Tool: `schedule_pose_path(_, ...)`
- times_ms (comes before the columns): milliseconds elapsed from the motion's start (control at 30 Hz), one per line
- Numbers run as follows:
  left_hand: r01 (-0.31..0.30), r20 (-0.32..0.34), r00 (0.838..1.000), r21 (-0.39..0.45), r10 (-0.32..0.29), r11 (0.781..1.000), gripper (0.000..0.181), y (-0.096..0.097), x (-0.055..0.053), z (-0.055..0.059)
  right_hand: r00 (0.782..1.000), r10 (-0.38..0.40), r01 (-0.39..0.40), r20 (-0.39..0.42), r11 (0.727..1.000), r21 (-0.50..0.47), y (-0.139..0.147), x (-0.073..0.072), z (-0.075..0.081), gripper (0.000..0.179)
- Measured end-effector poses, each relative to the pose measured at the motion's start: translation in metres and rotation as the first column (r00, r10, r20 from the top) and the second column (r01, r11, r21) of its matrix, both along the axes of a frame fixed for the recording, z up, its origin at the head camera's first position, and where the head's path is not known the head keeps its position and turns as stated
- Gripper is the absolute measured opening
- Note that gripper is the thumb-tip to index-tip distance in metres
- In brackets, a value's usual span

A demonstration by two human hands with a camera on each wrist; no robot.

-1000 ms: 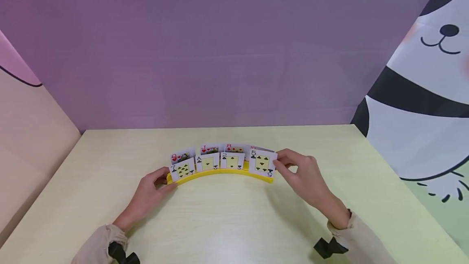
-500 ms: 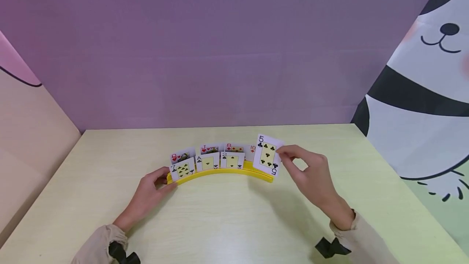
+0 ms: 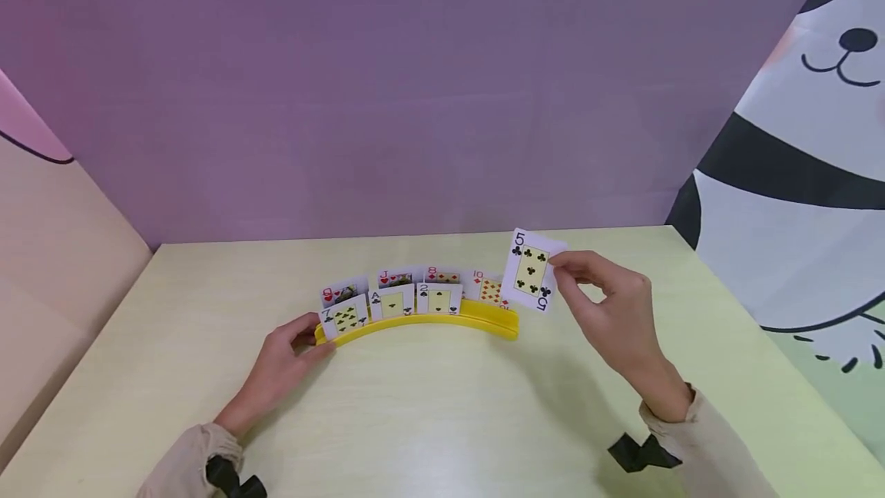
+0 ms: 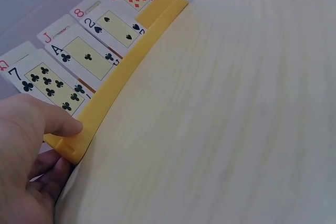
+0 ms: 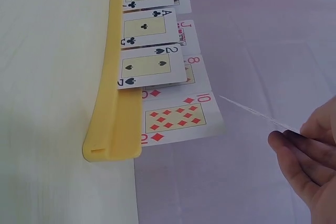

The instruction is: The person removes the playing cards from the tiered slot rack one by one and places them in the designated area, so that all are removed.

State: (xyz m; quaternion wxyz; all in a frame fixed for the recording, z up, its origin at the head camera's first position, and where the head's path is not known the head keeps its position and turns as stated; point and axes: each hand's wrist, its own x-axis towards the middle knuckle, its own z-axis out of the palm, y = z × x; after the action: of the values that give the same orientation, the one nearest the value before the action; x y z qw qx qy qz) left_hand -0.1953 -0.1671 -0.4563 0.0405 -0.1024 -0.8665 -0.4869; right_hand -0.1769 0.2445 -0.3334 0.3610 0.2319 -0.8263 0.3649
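A curved yellow card holder (image 3: pixel 415 320) stands on the table with playing cards upright in two rows. Its front row shows the seven of clubs (image 3: pixel 345 318), ace of clubs (image 3: pixel 392 303) and two of spades (image 4: pixel 112 29). Behind them are a red queen (image 3: pixel 340 294), a red jack (image 3: pixel 396 279), the eight of diamonds (image 3: pixel 442 276) and the ten of diamonds (image 5: pixel 177 119). My left hand (image 3: pixel 286 360) grips the holder's left end between thumb and fingers. Above the right end, my right hand (image 3: pixel 608 306) pinches the five of clubs (image 3: pixel 531 270) by its right edge, apart from the holder.
The pale wooden table (image 3: pixel 415 413) extends around the holder. A purple backdrop (image 3: pixel 415 98) rises behind its far edge, and a panel with a cartoon panda (image 3: pixel 795 175) stands on the right.
My right hand has lifted the five of clubs off the holder's front right end and moved it up and right, uncovering the ten of diamonds. The left hand stays in place.
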Motion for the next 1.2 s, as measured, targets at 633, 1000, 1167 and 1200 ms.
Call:
schedule_pose_path(633, -0.001, 0.005, 1.0, 0.012, 0.001, 1.0, 0.038, -0.002, 0.002, 0.0, 0.998, -0.052, 0.053, 0.018, 0.997, -0.052, 0.002, -0.019, 0.013, 0.019)
schedule_pose_path(1000, -0.011, 0.005, 1.0, -0.006, 0.011, 1.0, 0.039, -0.001, 0.002, 0.0, 0.997, -0.071, 0.07, -0.023, 0.997, -0.018, -0.003, -0.038, 0.015, 0.019)
schedule_pose_path(1167, -0.017, 0.0, 1.0, -0.012, 0.017, 1.0, 0.038, -0.001, 0.002, 0.002, 0.997, -0.077, 0.076, -0.005, 0.995, -0.07, -0.005, -0.051, 0.02, 0.016)
schedule_pose_path(1200, -0.015, -0.004, 1.0, -0.008, 0.015, 1.0, 0.037, -0.001, 0.002, 0.002, 0.997, -0.077, 0.077, -0.001, 0.994, -0.083, -0.005, -0.054, 0.02, 0.016)
